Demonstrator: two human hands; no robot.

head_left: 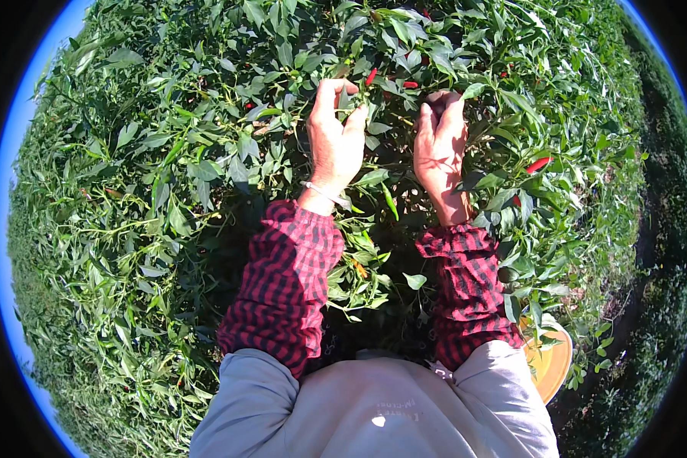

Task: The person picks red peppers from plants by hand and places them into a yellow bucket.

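My left hand (333, 145) reaches into the leaves of a chili plant (244, 145), its index finger curved and the thumb apart from it. Leaves show in the gap between them. Just beyond its fingertips a red chili (371, 76) points upward, and another red chili (411, 85) lies a little to the right. My right hand (440, 149) is curled among the foliage, thumb against the bent fingers. Shade and leaves hide what its fingertips hold, if anything. A green chili (390, 201) hangs between my forearms.
A red chili (538, 165) shows in the leaves at the right, with several more scattered about. Beside my right elbow stands a round yellow-orange container (559, 359), partly behind leaves. A shaded strip of ground (633, 305) runs along the right side. Dense plants spread left.
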